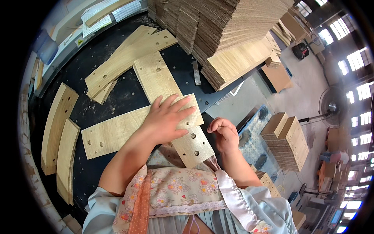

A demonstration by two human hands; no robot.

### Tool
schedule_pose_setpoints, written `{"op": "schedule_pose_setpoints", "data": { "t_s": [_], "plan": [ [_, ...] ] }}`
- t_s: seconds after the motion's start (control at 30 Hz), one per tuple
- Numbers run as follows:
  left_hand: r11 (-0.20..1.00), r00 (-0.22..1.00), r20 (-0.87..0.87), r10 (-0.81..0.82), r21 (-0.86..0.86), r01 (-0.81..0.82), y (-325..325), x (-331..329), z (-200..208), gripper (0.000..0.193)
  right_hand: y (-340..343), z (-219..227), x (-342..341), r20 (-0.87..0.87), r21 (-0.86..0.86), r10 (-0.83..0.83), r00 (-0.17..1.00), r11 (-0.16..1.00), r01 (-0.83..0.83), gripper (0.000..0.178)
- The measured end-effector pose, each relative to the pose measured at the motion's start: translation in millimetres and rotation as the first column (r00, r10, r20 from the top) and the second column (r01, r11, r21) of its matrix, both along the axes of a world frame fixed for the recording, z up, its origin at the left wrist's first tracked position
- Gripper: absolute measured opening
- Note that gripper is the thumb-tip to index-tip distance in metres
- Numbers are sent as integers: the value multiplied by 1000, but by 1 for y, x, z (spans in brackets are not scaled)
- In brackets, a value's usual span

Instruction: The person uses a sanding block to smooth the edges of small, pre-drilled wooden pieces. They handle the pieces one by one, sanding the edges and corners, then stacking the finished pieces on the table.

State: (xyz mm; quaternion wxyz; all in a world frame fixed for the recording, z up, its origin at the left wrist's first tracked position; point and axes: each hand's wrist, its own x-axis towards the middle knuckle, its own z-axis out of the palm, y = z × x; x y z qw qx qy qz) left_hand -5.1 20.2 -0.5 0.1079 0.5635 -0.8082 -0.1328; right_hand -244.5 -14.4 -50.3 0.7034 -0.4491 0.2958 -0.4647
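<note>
My left hand (165,119) lies flat with fingers spread on a light wooden board (113,132) with drilled holes. That board crosses over a second drilled board (154,76), whose near end (194,146) shows below my palm. Just right of this crossing, my right hand (225,136) is raised with its fingers curled in. Whatever it may hold, if anything, is hidden by the fingers. Both boards rest on a black worktable (117,103).
More drilled boards (128,58) overlap at the far left of the table. Curved pieces (58,128) lie along the left edge. A tall stack of panels (218,23) blocks the back. Beyond the table's right edge are a blue pallet (259,140), stacked blocks (286,140) and a fan (330,106).
</note>
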Motion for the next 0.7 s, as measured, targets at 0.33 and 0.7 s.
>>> {"op": "schedule_pose_setpoints", "data": {
  "t_s": [0.33, 0.7],
  "plan": [
    [999, 1000, 2, 27, -26, -27, 2, -1, 1, 69, 3, 6, 0, 19, 168, 69, 997, 983, -71, 12],
    [994, 993, 63, 101, -44, -99, 2, 6, 2, 72, 11, 20, 5, -146, -13, -189, 971, 982, 189, 8]
  ]
}}
